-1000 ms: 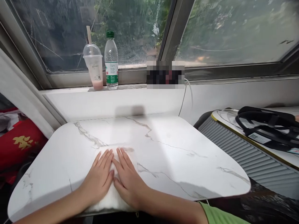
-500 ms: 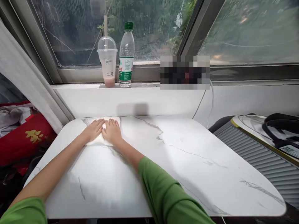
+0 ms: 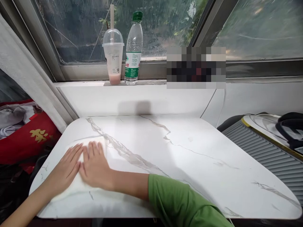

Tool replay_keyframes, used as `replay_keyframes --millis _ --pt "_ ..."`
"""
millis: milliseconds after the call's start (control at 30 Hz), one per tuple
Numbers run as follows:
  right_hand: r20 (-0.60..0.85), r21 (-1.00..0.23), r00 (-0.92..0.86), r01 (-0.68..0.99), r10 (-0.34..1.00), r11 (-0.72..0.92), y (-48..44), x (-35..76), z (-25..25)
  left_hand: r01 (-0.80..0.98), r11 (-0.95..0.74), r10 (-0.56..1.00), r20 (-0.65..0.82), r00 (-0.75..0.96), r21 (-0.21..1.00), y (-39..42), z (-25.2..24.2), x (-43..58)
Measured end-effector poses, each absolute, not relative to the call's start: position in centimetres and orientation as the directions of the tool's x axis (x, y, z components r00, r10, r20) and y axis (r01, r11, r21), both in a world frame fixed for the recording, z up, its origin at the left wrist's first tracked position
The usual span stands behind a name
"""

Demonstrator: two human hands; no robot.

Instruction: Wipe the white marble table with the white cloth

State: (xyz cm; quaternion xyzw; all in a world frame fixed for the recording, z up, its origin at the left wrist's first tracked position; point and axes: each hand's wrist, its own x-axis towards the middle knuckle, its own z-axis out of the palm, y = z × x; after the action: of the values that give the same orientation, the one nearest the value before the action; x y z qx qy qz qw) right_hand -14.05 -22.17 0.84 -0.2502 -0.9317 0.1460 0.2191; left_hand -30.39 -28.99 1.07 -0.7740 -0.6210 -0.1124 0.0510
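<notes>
On the white marbled table [image 3: 146,142] a white cloth [image 3: 75,188] lies spread out near the left side. My left hand [image 3: 65,168] rests flat on the cloth, fingers stretched out and pointing away from me. Beside it, my right hand [image 3: 96,165] also presses flat on the cloth with its fingers extended, the thumb sides touching or nearly so. Much of the cloth is hidden under both hands.
A plastic cup with a straw [image 3: 113,63] and a green-capped water bottle [image 3: 133,53] stand on the windowsill. Left of the table is a red bag [image 3: 21,138] of fabric items. A grey ridged surface [image 3: 267,157] with black straps on top lies at right.
Both hands have slid the cloth from the table's far left edge toward me and slightly left. The view has shifted a little.
</notes>
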Motion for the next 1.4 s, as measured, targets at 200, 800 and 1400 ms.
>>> replay_keyframes --millis 200,800,1400 --pt "0.188 -0.507 -0.9 0.253 0.392 0.824 -25.1 -18.0 2.7 0.995 -0.04 0.97 0.243 0.016 0.094 -35.5 1.0 -33.8" --pt "0.372 -0.33 -0.654 0.57 0.659 0.752 -5.6 -16.8 0.8 0.987 -0.151 0.952 0.274 0.133 0.047 -10.7 2.4 -30.3" --pt "0.313 -0.208 -0.692 0.618 0.65 0.758 -20.4 7.1 -0.3 0.89 -0.454 0.833 0.33 0.443 -0.049 -23.9 -0.3 -9.4"
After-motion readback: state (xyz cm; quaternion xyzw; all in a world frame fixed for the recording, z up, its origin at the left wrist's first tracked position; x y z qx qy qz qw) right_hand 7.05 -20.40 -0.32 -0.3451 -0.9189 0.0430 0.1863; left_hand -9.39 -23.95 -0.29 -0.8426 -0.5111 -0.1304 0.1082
